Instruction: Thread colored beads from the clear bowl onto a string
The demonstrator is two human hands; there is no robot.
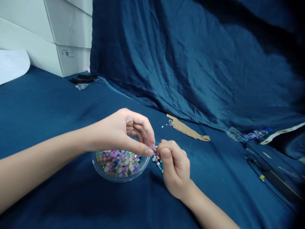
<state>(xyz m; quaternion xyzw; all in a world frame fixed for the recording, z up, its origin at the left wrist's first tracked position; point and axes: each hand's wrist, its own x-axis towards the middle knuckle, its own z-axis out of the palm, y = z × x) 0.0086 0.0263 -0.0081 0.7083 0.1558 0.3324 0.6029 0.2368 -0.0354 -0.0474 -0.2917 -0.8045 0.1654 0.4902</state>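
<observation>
My left hand (pixel 133 133) reaches in from the left, over a clear plastic bowl (pixel 120 179). Its thumb and forefinger pinch a small purple bead (pixel 152 146). Many round beads (pixel 126 162) in pink, purple, white, green and blue fill the bowl. My right hand (pixel 175 165) is closed, thumb pressed against the curled forefinger, close to the left fingertips. From its fingers a string of beads (pixel 157 163) hangs beside the bowl's right rim, partly hidden behind the hand. The thread itself is too thin to make out.
Blue cloth (pixel 114 210) covers the surface, with a blue curtain (pixel 190 63) behind. Farther back lie a torn cardboard strip (pixel 190 131) and loose beads (pixel 170 122). A plastic bottle (pixel 256 134) and a black adapter (pixel 282 184) with cables are at right; white boxes (pixel 73 60) stand back left.
</observation>
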